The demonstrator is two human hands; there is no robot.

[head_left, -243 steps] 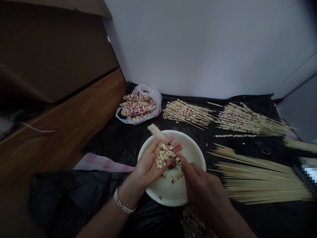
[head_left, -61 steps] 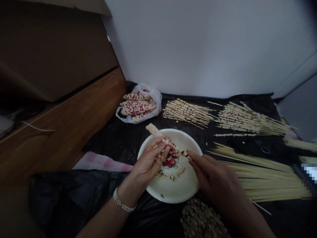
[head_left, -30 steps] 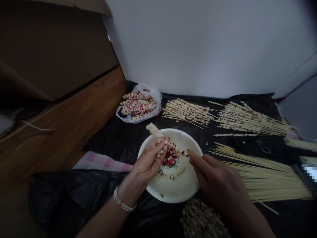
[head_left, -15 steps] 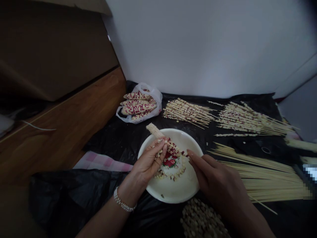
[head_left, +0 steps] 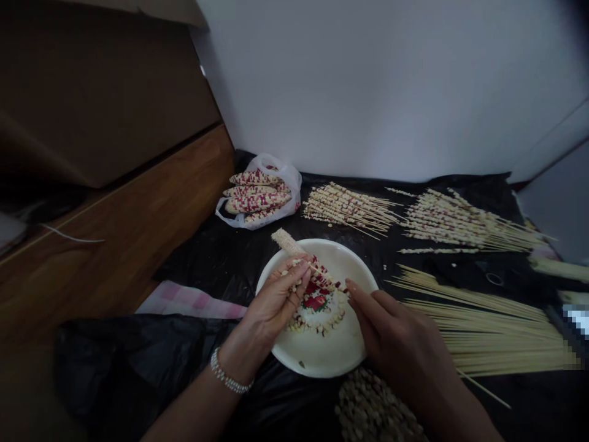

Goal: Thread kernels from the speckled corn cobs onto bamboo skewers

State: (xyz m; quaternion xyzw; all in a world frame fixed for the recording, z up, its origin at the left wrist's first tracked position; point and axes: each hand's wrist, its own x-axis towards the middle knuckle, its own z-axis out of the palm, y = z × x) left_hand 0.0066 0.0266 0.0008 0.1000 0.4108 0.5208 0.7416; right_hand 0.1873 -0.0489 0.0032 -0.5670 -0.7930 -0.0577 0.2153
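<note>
Wall, wood and cloth around a black plastic sheet.
A plain pale wall [head_left: 359,86] rises behind the far edge of the black plastic sheet [head_left: 184,264]. Along its left edge runs orange-brown wood [head_left: 175,190], with a thin white cord [head_left: 73,236] lying farther left and a large brown panel [head_left: 101,92] above. A pink-and-white checked cloth [head_left: 188,299] shows at the left edge. Toward the right, a pale ring shape [head_left: 494,279] sits on dark material, too dim to identify.
</note>
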